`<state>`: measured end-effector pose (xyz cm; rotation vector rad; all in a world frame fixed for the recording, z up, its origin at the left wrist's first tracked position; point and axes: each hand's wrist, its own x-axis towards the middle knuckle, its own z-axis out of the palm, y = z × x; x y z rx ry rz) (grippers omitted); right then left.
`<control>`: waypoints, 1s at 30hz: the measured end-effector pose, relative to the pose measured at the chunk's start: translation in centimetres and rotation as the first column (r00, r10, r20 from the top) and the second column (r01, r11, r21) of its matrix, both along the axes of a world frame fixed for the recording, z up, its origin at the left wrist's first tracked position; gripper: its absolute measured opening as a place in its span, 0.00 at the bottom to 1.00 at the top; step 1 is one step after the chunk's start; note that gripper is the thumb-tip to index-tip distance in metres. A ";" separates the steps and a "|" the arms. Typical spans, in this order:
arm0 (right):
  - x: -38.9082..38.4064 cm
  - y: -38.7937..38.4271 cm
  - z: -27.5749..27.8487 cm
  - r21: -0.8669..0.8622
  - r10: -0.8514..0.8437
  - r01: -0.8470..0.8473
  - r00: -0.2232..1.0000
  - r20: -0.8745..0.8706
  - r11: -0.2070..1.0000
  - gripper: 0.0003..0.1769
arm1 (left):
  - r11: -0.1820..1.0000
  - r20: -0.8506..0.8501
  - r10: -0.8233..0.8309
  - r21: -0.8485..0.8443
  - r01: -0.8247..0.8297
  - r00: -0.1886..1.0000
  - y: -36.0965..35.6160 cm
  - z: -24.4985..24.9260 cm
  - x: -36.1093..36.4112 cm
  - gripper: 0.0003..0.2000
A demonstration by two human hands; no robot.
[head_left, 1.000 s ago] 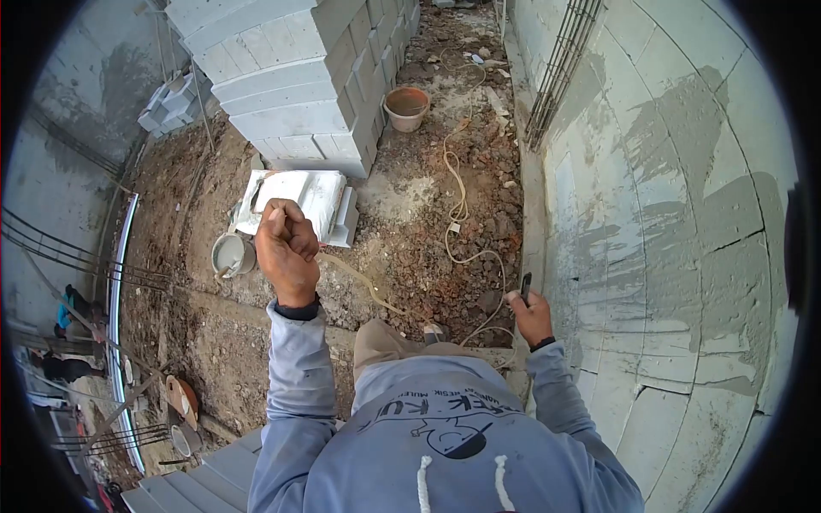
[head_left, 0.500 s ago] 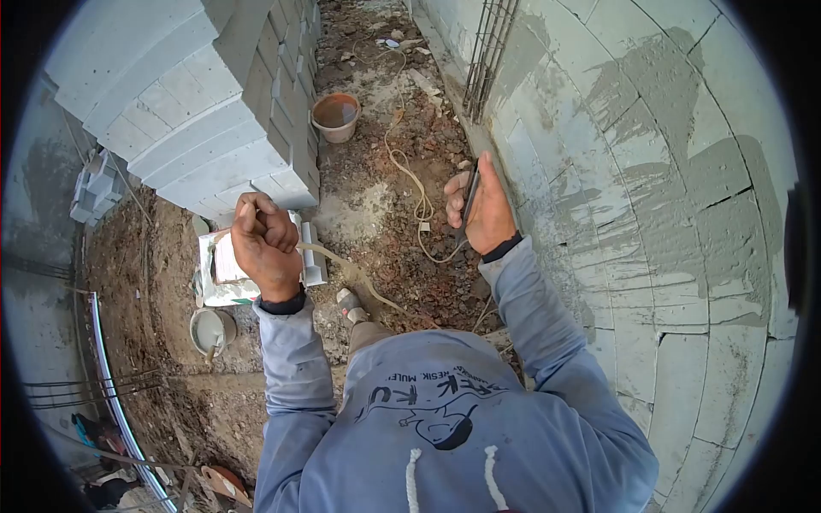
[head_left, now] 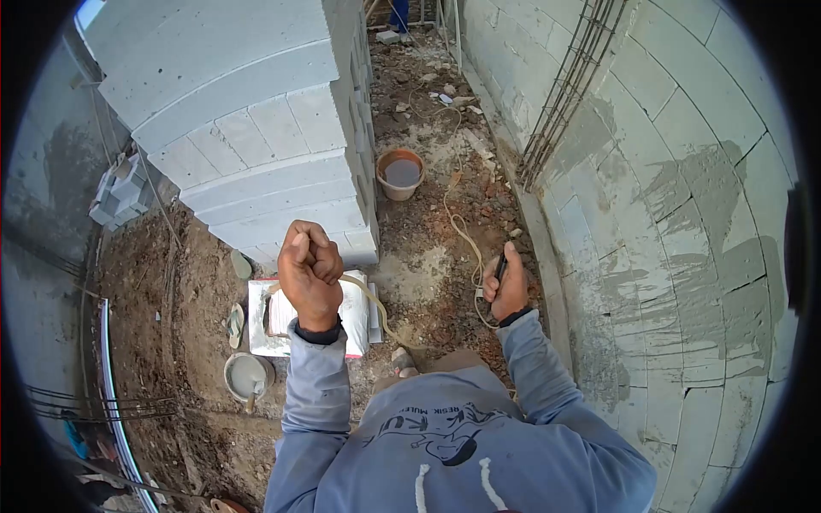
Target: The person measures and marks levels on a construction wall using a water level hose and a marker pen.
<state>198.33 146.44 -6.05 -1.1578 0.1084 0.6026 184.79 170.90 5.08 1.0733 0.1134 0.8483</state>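
Observation:
My left hand is raised with its fingers curled into a closed grip. A pale hose or cord runs out beside it toward the ground, and whether the fingers hold it cannot be made out. Lower on the right, my right hand is closed around a thin dark object, which looks like a pencil or a rod. Beneath my left hand lies a white sack on the ground. A bucket of grey mix with a tool in it stands to the left of the sack.
Stacked pale blocks rise at the upper left. A bucket of liquid stands beside them on rubble. Along the right runs a partly plastered block wall, with steel rebar leaning there. Part of a person shows at the top.
The view has shifted, so the blocks and bucket appear farther right. My right hand has come down, and its fingers have closed more around the dark object. My left hand stays raised and curled.

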 end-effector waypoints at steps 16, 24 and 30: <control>1.9 12.5 1.8 -0.281 0.427 -0.366 0.881 0.203 0.887 0.10 | 0.998 -0.039 0.054 0.033 -0.053 0.998 4.7 0.7 1.6 0.15; 1.8 15.1 7.8 -0.249 0.253 -0.067 0.432 0.866 0.966 0.08 | 0.992 -0.174 -0.002 0.127 0.024 0.985 1.6 0.9 6.1 0.16; 3.0 14.8 11.0 -0.132 0.130 -0.003 0.212 0.969 0.991 0.17 | 0.989 -0.206 -0.106 0.079 0.124 0.973 0.1 -0.1 8.9 0.19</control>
